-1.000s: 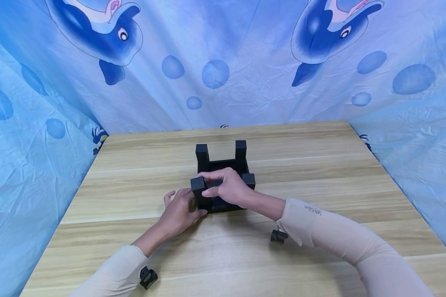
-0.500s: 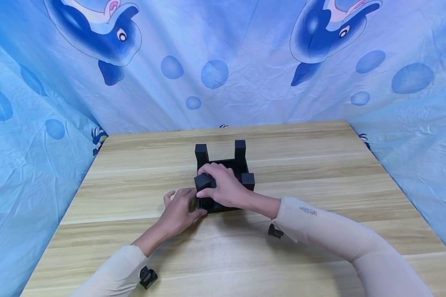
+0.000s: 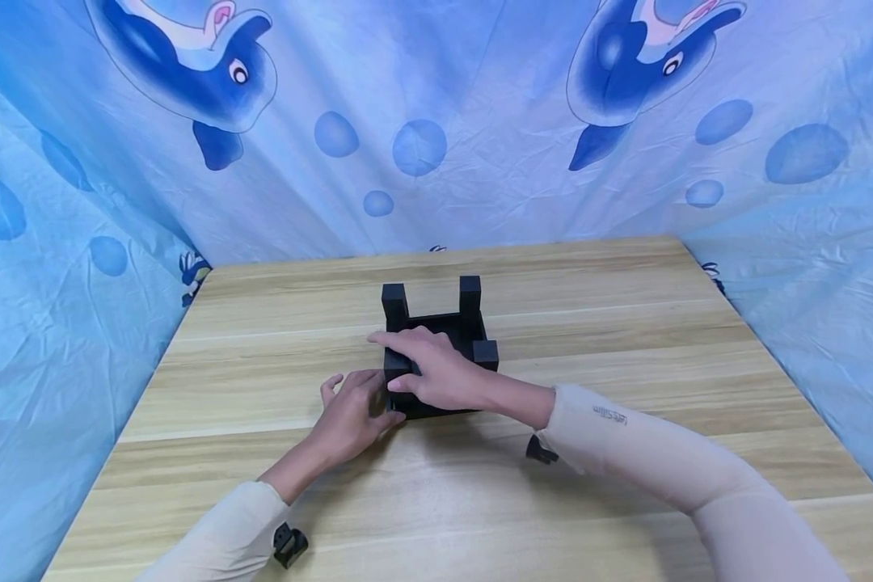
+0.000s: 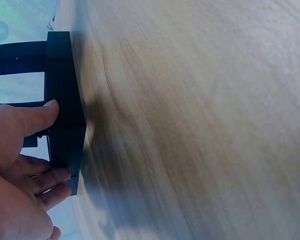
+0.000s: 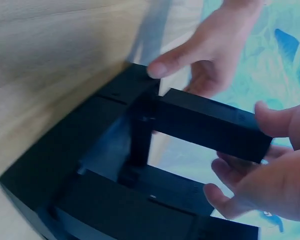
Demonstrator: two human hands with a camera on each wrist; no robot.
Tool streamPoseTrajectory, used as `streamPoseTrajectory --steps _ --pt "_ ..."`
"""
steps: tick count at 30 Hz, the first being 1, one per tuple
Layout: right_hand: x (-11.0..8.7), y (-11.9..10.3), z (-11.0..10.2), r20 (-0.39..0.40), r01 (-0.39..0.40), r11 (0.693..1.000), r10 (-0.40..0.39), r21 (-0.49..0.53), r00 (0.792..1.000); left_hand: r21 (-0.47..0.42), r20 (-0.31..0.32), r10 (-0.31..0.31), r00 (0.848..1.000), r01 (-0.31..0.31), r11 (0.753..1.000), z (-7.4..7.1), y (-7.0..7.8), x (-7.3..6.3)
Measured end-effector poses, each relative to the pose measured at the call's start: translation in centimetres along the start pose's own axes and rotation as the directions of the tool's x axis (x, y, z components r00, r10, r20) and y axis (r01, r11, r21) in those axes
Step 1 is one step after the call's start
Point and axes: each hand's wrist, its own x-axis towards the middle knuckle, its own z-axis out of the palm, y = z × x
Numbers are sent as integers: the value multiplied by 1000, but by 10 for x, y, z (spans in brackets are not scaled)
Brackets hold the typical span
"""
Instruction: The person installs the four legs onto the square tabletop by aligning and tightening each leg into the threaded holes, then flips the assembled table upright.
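A small black stool [image 5: 55,150] lies upside down on the table, with its square legs pointing up. My right hand [image 3: 447,376] grips the upper end of the near left leg [image 5: 210,120], thumb on one side and fingers on the other. In the head view its index finger stretches out past the leg's far side. Low at that same corner, my left hand [image 3: 349,416] holds the stool's frame [image 4: 65,95] between thumb and fingers. The inner bottom of this leg is partly hidden by the right hand in the head view.
The wooden table [image 3: 589,323] spreads around the stool. Blue dolphin-print cloth [image 3: 480,121] hangs behind it and along both sides. A black wrist device [image 3: 289,544] sits at the left cuff, another wrist device [image 3: 541,449] at the right cuff.
The near left leg's top has moved slightly right and lower, with the right hand on it. The right index finger has straightened out to the left. My left hand has stayed in place.
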Motion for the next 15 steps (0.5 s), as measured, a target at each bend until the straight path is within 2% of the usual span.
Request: streamPoseTrajectory --steps 5,12,15 --pt "-5 -4 -6 42 -30 1000 30 3 999 2 -5 1 1000 -1 1000 0 0 0" --pt "1 -3 -4 -57 -104 994 102 -21 993 -16 -3 -13 1000 12 1000 1 0 0" --pt "5 0 -1 -74 -132 990 128 -41 989 -22 -4 -8 1000 8 1000 1 0 0"
